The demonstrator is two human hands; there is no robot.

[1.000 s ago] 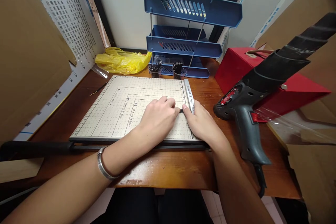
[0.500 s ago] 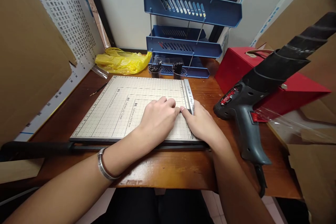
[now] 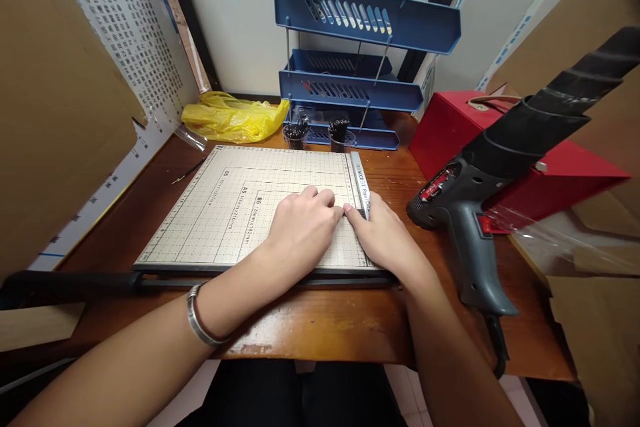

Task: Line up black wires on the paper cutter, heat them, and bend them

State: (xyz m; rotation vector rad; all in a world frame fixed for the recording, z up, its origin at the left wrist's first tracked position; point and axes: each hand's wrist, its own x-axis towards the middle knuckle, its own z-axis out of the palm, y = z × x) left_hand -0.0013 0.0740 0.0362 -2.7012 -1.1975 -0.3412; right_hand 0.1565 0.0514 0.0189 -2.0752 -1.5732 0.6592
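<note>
A paper cutter with a cream gridded board lies flat on the desk. My left hand rests on the right part of the board, knuckles up, its fingers curled. Beside it, my right hand lies over the board's right edge and metal ruler strip, with the thumb pointing at the left fingertips. A short, thin dark piece shows between the two hands; its kind is unclear. Both sets of fingers are closed, and what the left fingertips hold is hidden. The cutter's black handle lies lowered along the near side.
Two clear cups of thin black pieces, a left cup and a right cup, stand before a blue tray rack. A yellow plastic bag lies at back left. On the right are a heat gun and a red box.
</note>
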